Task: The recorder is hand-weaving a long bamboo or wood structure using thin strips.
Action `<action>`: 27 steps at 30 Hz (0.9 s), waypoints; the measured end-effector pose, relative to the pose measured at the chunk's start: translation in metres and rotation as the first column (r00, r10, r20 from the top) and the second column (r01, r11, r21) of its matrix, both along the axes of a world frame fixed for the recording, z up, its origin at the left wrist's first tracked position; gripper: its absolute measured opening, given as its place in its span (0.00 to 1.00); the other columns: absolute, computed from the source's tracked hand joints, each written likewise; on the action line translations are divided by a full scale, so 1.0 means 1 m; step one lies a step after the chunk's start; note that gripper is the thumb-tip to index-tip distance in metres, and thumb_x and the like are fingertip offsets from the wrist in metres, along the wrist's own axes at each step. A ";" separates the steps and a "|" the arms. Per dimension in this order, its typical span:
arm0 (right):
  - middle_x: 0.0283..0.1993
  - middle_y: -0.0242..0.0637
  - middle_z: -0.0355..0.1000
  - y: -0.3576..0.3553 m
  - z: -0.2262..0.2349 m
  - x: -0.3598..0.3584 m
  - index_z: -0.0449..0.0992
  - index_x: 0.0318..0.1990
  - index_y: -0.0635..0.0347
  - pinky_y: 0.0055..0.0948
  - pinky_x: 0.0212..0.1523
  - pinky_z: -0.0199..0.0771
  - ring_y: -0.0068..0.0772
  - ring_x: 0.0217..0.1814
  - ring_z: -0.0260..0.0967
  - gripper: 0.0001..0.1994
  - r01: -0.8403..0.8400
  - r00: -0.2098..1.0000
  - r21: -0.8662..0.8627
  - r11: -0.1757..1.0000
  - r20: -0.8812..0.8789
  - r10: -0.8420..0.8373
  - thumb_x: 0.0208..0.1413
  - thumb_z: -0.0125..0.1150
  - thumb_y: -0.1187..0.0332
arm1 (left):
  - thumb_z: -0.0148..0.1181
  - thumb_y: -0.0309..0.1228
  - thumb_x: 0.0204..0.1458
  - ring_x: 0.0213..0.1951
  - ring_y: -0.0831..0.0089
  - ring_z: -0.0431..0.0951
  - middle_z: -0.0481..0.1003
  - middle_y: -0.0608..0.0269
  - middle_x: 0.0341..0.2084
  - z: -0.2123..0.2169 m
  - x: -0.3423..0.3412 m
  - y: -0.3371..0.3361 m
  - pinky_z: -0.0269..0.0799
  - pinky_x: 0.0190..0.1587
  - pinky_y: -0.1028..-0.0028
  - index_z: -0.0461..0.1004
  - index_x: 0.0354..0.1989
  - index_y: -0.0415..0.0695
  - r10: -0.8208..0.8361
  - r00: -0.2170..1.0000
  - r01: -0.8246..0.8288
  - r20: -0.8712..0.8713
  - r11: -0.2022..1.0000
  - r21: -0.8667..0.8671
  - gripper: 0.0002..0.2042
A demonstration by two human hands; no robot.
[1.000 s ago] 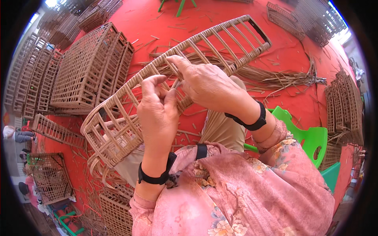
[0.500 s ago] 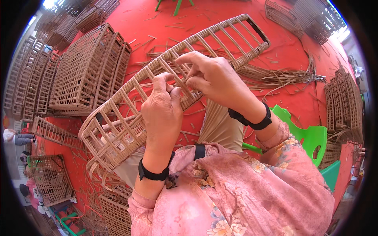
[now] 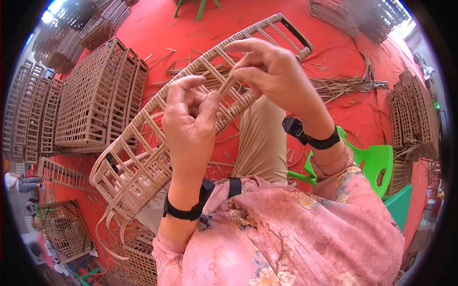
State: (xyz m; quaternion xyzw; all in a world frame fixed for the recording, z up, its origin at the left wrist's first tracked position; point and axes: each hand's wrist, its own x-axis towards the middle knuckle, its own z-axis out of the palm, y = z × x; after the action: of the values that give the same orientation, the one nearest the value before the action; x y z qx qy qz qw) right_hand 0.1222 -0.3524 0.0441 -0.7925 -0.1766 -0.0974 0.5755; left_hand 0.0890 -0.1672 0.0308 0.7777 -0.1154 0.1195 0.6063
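Observation:
A long woven wicker frame (image 3: 143,112) with a dark metal end slants across my lap, from near left to far right. Over its middle, a short tan wicker strip (image 3: 227,85) stretches between my two hands. My left hand (image 3: 190,112) pinches the lower end of this strip between thumb and finger. At the upper end, my right hand (image 3: 274,71) has the strip between thumb and bent fingers, its index finger reaching out above. Loose strip ends hang from the frame's near left corner.
Stacked wicker baskets (image 3: 90,97) stand on the left, and more wicker pieces (image 3: 412,114) are piled at right. Behind the frame, a bundle of loose strips (image 3: 348,86) lies on the red floor covering (image 3: 267,8). A green plastic chair (image 3: 377,162) is at my right.
Both hands have risen slightly away from the frame, and the strip now shows stretched between them. My right hand has tilted upward. The whole view has shifted a little.

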 end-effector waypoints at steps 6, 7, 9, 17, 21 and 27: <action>0.37 0.60 0.77 0.015 -0.019 0.021 0.69 0.59 0.69 0.53 0.47 0.73 0.64 0.45 0.75 0.20 0.041 0.996 -0.489 0.871 0.085 0.001 0.59 0.50 0.71 | 0.55 0.24 0.59 0.27 0.58 0.80 0.76 0.56 0.24 -0.002 0.001 0.003 0.74 0.34 0.62 0.69 0.47 0.40 0.213 0.973 -0.232 0.094 0.880 0.415 0.09; 0.37 0.60 0.77 0.017 -0.018 0.025 0.69 0.59 0.69 0.53 0.47 0.73 0.64 0.45 0.75 0.20 0.042 0.996 -0.488 0.872 0.088 0.001 0.59 0.50 0.71 | 0.55 0.23 0.59 0.29 0.53 0.80 0.76 0.53 0.24 -0.002 0.004 0.002 0.74 0.35 0.60 0.69 0.48 0.40 0.167 0.980 -0.200 0.110 0.858 0.474 0.09; 0.41 0.52 0.80 0.017 -0.016 0.031 0.68 0.61 0.64 0.41 0.38 0.78 0.48 0.33 0.79 0.23 -0.025 1.000 -0.522 0.853 0.000 0.029 0.56 0.51 0.75 | 0.55 0.23 0.59 0.31 0.48 0.80 0.77 0.50 0.25 -0.003 0.009 0.000 0.74 0.36 0.57 0.68 0.48 0.41 0.117 0.985 -0.165 0.123 0.831 0.531 0.10; 0.33 0.45 0.79 0.002 -0.018 0.031 0.71 0.58 0.65 0.31 0.32 0.75 0.33 0.30 0.77 0.22 -0.131 0.991 -0.350 0.927 -0.011 0.136 0.53 0.60 0.75 | 0.58 0.24 0.59 0.36 0.48 0.81 0.78 0.49 0.31 -0.007 0.012 -0.008 0.74 0.38 0.56 0.69 0.47 0.40 0.064 0.990 -0.124 0.128 0.834 0.538 0.10; 0.29 0.36 0.77 -0.011 -0.009 0.025 0.74 0.54 0.66 0.24 0.28 0.72 0.25 0.27 0.73 0.20 0.030 0.993 -0.309 0.951 0.119 0.007 0.51 0.65 0.78 | 0.59 0.24 0.59 0.37 0.50 0.81 0.79 0.49 0.35 -0.006 0.021 -0.012 0.75 0.40 0.59 0.71 0.47 0.39 0.056 0.985 -0.133 0.164 0.852 0.506 0.09; 0.30 0.33 0.75 -0.050 0.025 0.006 0.75 0.55 0.65 0.21 0.26 0.70 0.16 0.26 0.69 0.19 0.088 0.988 -0.060 0.994 0.136 -0.079 0.55 0.64 0.79 | 0.59 0.26 0.61 0.33 0.70 0.82 0.80 0.55 0.36 0.001 0.032 -0.045 0.76 0.39 0.71 0.74 0.50 0.37 -0.183 0.982 0.185 0.037 0.982 -0.047 0.11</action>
State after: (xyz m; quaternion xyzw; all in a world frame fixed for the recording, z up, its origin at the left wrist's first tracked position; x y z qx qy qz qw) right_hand 0.1285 -0.4028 0.0687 -0.8095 -0.1847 -0.1684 0.5313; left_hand 0.1211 -0.2126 0.0317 0.7462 -0.1935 0.0785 0.6322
